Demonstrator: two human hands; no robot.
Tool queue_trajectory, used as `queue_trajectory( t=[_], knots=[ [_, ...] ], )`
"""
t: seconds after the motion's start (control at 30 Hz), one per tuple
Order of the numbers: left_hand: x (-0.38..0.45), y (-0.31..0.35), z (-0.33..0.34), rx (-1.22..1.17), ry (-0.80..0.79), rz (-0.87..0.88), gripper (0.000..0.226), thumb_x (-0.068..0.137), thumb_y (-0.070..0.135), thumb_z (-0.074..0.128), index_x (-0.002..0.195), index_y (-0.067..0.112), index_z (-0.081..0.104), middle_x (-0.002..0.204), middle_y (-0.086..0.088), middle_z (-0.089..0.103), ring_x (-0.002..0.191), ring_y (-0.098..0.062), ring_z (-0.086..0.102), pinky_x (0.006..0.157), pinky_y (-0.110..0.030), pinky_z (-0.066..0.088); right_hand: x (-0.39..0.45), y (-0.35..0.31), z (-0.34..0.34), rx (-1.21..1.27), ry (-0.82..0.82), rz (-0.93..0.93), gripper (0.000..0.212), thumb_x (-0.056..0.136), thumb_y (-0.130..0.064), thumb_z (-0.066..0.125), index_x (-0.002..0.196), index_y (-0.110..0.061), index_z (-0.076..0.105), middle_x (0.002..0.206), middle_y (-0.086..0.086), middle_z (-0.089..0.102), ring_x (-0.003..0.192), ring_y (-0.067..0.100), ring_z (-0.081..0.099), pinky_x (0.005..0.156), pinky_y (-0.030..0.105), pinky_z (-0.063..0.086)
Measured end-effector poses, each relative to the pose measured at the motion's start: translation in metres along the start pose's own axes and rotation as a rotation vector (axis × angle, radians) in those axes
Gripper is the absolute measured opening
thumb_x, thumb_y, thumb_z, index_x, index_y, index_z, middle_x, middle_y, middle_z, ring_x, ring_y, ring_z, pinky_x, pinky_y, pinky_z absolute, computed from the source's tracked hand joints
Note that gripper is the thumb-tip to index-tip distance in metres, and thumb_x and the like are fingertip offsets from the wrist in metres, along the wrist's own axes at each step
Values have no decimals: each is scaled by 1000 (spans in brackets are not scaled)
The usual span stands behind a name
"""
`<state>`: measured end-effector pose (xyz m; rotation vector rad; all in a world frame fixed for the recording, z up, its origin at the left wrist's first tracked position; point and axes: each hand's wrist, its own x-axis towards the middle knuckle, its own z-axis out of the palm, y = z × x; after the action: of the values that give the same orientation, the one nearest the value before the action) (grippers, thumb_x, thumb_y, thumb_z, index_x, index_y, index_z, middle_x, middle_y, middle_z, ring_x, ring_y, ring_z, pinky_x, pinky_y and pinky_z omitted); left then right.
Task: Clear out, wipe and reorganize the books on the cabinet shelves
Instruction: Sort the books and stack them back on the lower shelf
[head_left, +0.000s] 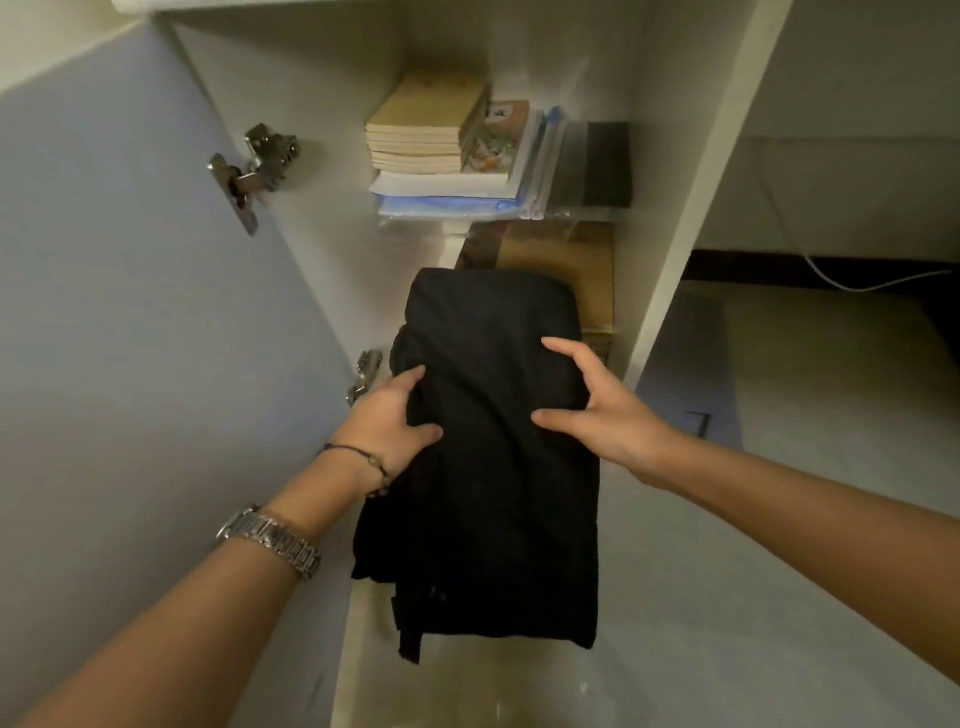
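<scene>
Left hand (395, 415) grips the left edge of the black cloth (493, 452), thumb lying on top and fingers curled round the side. A watch (272, 540) and a thin bracelet (363, 462) sit on that wrist. Left of the cloth stands the open cabinet door (130, 312), with one hinge (254, 166) high up and a second hinge (365, 375) just beside the left hand.

The cloth is a folded bundle held in front of the cabinet opening, its lower end hanging down. Above it, deeper on the shelf, a stack of tan books (426, 130) lies flat, with an illustrated book (496, 140) leaning against its right side; both rest on white and blue folders (452, 195). A dark flat item in clear plastic (597, 166) lies to their right. A brown board (566, 270) shows just behind the top of the cloth.

Right hand (602, 405) pinches the right side of the cloth, thumb and fingers spread over the fabric. Right of it rises the cabinet side panel (691, 218), and beyond that a white cable (857, 283) runs along the floor.
</scene>
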<state>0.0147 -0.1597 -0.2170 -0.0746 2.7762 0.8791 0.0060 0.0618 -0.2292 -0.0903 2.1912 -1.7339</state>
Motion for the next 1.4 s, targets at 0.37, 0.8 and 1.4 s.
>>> queue_trajectory(
  t=[0.37,0.8,1.4],
  knots=[
    [98,-19,-2,-96,65,-14,70,83,13,67,144,16,33,144,-8,40,131,-23,40,108,-29,31,96,1,3,-33,151,11,72,83,8,60,137,-34,38,124,-5,47,111,14,50,87,26,45],
    [171,-21,-4,-586,38,-32,67,79,2,68,139,10,38,134,1,46,113,-10,45,90,-14,34,167,4,-25,154,378,99,69,86,10,49,137,-36,41,115,-3,46,81,7,49,62,24,47],
    [212,-24,17,-743,36,159,66,75,-6,68,124,34,50,116,10,57,108,-8,54,81,-15,42,228,13,-59,314,762,0,57,78,5,68,126,-22,54,135,4,50,119,23,52,95,36,49]
  ],
)
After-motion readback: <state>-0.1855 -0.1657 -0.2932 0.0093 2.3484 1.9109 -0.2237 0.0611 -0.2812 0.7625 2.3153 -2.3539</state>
